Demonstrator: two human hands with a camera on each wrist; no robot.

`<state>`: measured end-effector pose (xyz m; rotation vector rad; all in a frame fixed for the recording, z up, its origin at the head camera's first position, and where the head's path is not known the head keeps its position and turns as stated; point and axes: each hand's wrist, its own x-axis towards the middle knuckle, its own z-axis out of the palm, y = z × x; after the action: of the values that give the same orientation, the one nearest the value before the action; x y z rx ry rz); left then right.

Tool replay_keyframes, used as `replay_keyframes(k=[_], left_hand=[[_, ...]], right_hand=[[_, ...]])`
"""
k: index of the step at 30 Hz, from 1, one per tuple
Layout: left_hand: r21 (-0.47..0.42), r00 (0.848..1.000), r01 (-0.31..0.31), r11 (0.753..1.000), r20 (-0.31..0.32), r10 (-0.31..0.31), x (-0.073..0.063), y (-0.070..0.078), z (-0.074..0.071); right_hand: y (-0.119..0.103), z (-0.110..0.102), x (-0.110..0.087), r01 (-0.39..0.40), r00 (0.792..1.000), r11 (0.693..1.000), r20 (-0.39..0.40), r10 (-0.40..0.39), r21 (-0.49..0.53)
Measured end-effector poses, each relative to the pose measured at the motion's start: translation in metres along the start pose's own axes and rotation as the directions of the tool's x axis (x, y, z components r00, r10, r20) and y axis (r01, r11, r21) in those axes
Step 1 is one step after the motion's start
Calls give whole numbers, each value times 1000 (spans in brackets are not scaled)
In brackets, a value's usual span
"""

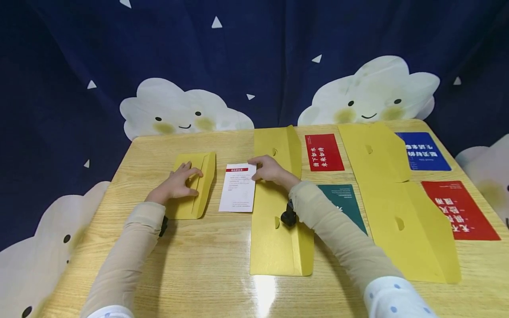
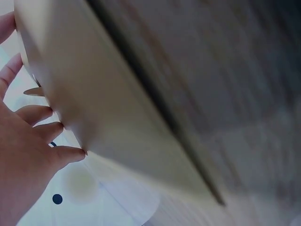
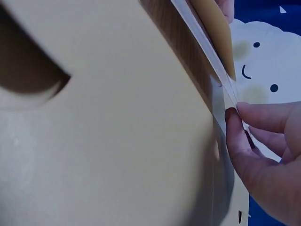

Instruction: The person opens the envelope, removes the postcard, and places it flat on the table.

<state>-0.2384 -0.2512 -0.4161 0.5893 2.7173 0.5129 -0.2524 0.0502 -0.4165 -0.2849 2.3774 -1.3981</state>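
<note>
At the left of the table, in the head view, a small yellow envelope (image 1: 180, 211) lies with its flap side to the right, slightly raised. My left hand (image 1: 175, 184) rests on it with fingers spread, and the left wrist view has the fingertips (image 2: 75, 154) along its surface. My right hand (image 1: 272, 171) pinches the upper right corner of a white printed card (image 1: 236, 194) with a red stripe, between thumb and fingers. Seen edge-on in the right wrist view, the card (image 3: 203, 41) is a thin pale strip.
Two yellow envelopes (image 1: 264, 251) lie mid-table under the right hand and forearm. Further right are a small red card (image 1: 336, 152), a partly covered green card (image 1: 338, 198), more yellow envelopes (image 1: 401, 251), a blue card (image 1: 431, 154) and a larger red card (image 1: 473, 212). A dark curtain (image 1: 270, 53) hangs behind.
</note>
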Motion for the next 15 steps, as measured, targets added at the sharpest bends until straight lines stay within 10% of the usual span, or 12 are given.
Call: replay_keyframes(k=[15], left_hand=[[-40, 991, -63, 997, -124, 58, -8, 9, -2]], right_hand=[[-4, -7, -17, 131, 990, 969, -32, -140, -208]])
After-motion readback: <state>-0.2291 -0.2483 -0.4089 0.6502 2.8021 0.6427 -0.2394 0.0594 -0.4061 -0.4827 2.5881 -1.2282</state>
